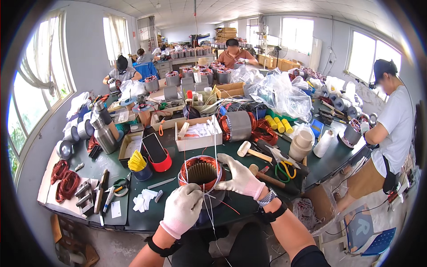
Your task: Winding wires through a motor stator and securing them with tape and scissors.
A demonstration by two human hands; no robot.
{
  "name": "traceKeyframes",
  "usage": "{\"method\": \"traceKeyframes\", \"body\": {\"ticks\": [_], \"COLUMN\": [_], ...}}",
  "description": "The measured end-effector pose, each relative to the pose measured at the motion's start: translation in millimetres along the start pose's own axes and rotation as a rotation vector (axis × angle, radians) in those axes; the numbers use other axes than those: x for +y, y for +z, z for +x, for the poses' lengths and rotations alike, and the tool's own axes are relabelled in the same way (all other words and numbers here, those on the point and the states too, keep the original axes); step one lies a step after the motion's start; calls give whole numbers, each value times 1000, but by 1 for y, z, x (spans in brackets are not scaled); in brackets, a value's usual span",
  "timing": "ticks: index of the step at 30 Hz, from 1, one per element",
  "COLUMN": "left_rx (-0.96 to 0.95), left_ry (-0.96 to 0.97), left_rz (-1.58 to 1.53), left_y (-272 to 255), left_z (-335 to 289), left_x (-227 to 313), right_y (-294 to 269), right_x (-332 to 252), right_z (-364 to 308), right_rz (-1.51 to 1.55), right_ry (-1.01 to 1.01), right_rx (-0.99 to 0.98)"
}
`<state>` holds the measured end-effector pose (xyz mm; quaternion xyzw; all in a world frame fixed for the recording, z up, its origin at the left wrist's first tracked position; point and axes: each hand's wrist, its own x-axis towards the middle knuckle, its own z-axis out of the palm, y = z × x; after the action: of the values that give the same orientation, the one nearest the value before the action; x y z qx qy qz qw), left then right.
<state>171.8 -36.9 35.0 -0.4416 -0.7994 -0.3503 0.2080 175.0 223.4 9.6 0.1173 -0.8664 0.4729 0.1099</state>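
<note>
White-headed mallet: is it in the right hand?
No, the white-headed mallet lies apart, beyond the gloved right hand at the copper-wound stator.

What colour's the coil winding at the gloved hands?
Copper-orange; the coil winding shows best in the head view.

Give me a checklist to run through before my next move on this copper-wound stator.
1. Gloves on both hands: ok; the left hand and right hand wear white ones.
2. Wound stator standing with its opening up: ok.
3. Firm grip on the white cord: cannot tell; the left hand's curled fingers hide it.
4. Loose ends tucked away: not ok; a thin red wire sticks out at the stator's lower right.
5. Scissors close by: ok, seemingly within reach to the right.
</note>
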Motion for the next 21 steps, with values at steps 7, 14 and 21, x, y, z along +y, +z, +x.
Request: {"method": "traceKeyframes", "body": {"ticks": [7, 14, 21], "left_rx": [14, 39, 13], "left_ry": [-26, -39, -50], "left_rz": [-30, -7, -9], "left_y": [3, 8, 8], "left_z": [5, 5, 10], "left_x": [3, -2, 3], "right_y": [-8, -13, -17], "right_x": [11, 12, 7], "right_z": [10, 20, 14], "right_rz": [-56, -61, -139], "right_ry": [-68, -71, -23], "right_rx": [-15, -104, -70]}}
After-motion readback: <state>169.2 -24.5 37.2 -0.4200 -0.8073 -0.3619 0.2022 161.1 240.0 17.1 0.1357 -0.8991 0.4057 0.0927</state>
